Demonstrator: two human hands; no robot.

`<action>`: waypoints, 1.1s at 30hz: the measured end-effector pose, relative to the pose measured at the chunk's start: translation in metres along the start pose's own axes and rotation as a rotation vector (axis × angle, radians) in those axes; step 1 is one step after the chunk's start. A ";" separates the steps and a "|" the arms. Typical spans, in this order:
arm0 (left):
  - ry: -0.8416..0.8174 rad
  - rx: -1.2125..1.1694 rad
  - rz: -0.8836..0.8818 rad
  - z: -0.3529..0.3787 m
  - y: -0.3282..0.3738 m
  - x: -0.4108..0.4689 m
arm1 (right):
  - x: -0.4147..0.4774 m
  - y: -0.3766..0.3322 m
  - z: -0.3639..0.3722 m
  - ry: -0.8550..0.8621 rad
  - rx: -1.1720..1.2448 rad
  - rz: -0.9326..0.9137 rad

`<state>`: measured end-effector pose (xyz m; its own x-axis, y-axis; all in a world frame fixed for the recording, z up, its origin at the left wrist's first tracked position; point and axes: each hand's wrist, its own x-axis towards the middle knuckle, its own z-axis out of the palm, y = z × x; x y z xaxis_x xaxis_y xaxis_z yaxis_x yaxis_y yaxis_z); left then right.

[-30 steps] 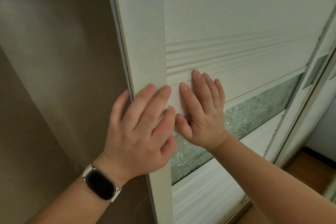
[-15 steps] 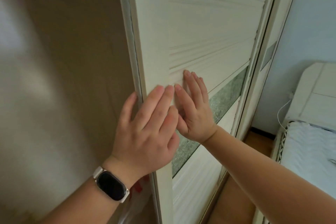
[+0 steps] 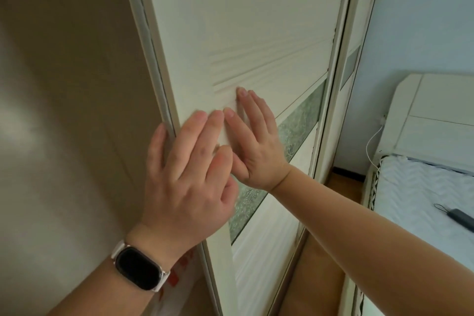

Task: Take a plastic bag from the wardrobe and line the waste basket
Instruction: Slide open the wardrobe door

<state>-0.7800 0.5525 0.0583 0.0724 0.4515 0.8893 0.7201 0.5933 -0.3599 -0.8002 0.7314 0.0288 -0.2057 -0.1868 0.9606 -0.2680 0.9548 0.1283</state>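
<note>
The left hand (image 3: pixel 184 174) is laid flat on the left edge of the white wardrobe door (image 3: pixel 251 33), fingers spread and its thumb hooked round the door's edge. The right hand (image 3: pixel 256 143) is pressed flat on the door panel just beside it, grasping nothing. A smartwatch (image 3: pixel 139 268) is worn on the left wrist. A white plastic bag (image 3: pixel 179 279) (red print) is glimpsed beneath that wrist, at the door's lower left edge.

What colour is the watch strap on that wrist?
White, with a black screen; the watch shows clearly in the head view, on the left wrist.

Pale blue wall (image 3: pixel 420 20), white bed (image 3: pixel 423 195), wooden floor (image 3: pixel 315 272)
</note>
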 end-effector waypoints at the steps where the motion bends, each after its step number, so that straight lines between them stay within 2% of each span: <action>1: -0.001 0.003 -0.003 0.005 0.003 0.002 | -0.001 0.007 0.002 0.014 0.001 -0.006; 20: -0.009 0.041 -0.009 0.095 0.041 0.045 | -0.014 0.120 0.020 0.116 -0.006 -0.027; 33: -0.011 0.053 0.013 0.140 0.055 0.065 | -0.019 0.167 0.012 0.031 0.008 -0.013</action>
<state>-0.8322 0.7077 0.0569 0.0732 0.4667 0.8814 0.6815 0.6218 -0.3859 -0.8520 0.8921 0.0288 -0.1734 -0.1918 0.9660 -0.2778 0.9506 0.1389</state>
